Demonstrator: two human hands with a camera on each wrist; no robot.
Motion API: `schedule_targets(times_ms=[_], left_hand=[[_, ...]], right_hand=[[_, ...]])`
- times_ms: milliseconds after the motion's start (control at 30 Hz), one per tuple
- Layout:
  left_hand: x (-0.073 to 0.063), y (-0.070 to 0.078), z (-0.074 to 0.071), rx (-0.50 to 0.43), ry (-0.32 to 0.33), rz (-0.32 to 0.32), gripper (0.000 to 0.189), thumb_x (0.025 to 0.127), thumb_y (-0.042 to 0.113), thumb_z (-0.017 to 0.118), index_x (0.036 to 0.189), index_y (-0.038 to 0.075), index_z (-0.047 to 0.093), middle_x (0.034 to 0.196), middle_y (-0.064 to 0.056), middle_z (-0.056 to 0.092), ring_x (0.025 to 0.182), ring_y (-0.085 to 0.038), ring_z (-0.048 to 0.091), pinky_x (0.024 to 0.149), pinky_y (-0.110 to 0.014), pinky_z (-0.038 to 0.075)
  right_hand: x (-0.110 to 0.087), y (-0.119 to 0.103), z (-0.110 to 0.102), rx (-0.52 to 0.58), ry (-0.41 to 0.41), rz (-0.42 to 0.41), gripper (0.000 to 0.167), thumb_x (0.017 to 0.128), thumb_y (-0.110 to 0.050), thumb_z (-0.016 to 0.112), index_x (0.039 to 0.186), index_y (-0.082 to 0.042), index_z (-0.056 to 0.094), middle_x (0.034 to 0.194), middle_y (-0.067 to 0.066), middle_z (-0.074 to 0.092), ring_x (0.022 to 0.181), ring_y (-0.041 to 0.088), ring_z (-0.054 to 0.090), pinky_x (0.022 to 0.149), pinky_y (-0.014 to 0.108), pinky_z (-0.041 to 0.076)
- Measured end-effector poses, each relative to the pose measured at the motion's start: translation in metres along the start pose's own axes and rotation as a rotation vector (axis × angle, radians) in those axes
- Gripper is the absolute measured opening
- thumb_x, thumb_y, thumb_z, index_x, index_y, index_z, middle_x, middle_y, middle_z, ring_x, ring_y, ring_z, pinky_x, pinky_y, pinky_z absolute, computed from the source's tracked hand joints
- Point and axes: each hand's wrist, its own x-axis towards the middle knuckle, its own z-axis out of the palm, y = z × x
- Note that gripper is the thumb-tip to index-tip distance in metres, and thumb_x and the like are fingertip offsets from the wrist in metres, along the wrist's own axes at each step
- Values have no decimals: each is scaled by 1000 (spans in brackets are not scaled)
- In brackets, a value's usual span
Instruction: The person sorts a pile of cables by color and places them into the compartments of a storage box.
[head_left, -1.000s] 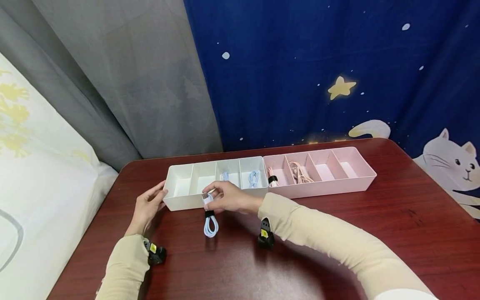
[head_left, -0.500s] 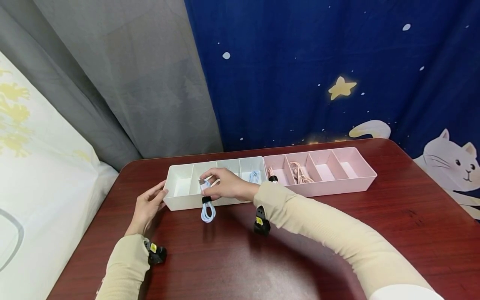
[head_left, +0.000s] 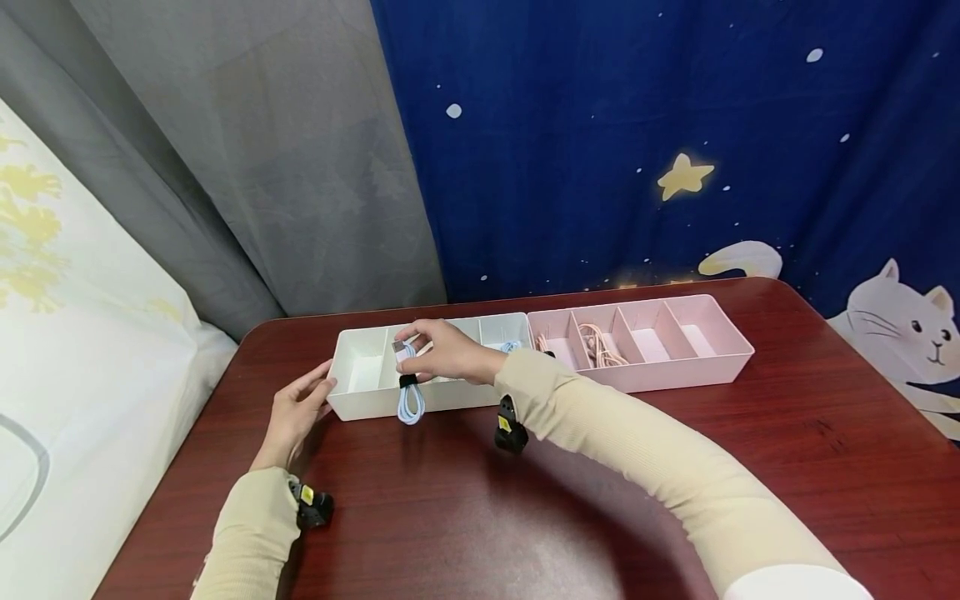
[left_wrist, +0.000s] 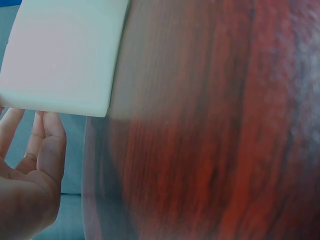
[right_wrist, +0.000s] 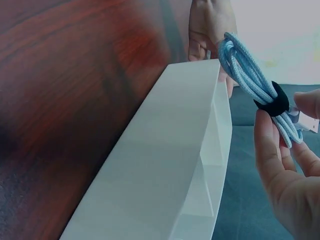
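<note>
My right hand [head_left: 446, 350] pinches a coiled light-blue USB cable [head_left: 410, 404] over the white divided box [head_left: 352, 407]. A black strap [right_wrist: 276, 100] binds the coil, which hangs below the fingers. The metal USB plug [head_left: 399, 347] points up in the head view. My left hand [head_left: 294, 415] touches the box's left end with its fingers fairly straight. In the left wrist view, that hand [left_wrist: 37, 165] lies against the end wall of the box. Another blue cable [head_left: 511, 346] shows in the box's rightmost compartment. My right hand hides part of the middle compartments.
A pink divided box [head_left: 645, 381] adjoins the white one on the right, with pink cables [head_left: 597, 346] in its left compartments. Both stand on a dark red wooden table [head_left: 420, 533]. Behind it hang grey and blue curtains [head_left: 570, 150]; white fabric [head_left: 82, 375] is at left.
My right hand has lifted the blue cable and carried it away from me and slightly left, from the box's front to above it. The left hand has stayed at the box's end.
</note>
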Motion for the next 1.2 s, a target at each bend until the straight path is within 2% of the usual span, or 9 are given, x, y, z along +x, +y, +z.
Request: schedule_targets(times_ms=[233, 400, 867, 1200], left_hand=[[1, 0, 1, -15, 11, 5, 47, 88, 28, 55, 131, 14, 45, 104, -3, 52, 79, 3, 54, 68, -16, 48], [1, -1, 2, -22, 19, 0, 46, 87, 27, 56, 131, 13, 46, 104, -2, 53, 78, 3, 54, 68, -17, 48], [1, 1, 1, 4, 10, 4, 47, 88, 30, 55, 131, 14, 45, 117, -12, 50, 80, 3, 54, 69, -17, 48], [2, 0, 1, -22, 7, -23, 48, 87, 32, 56, 131, 16, 45, 105, -2, 51, 80, 2, 55, 70, -17, 48]], right_hand=[[7, -4, -5, -29, -4, -12, 40, 79, -3, 64, 118, -3, 52, 101, 10, 47, 82, 15, 51, 65, 25, 51], [10, -6, -8, -21, -5, -7, 40, 80, -3, 63, 119, -4, 52, 104, 10, 45, 82, 16, 51, 65, 25, 51], [23, -5, -18, -14, 27, 16, 41, 80, -2, 63, 120, -1, 50, 94, 10, 46, 77, 16, 50, 64, 26, 51], [30, -6, -20, -48, 46, 8, 41, 82, -3, 61, 121, -2, 49, 94, 10, 49, 81, 16, 51, 65, 25, 51]])
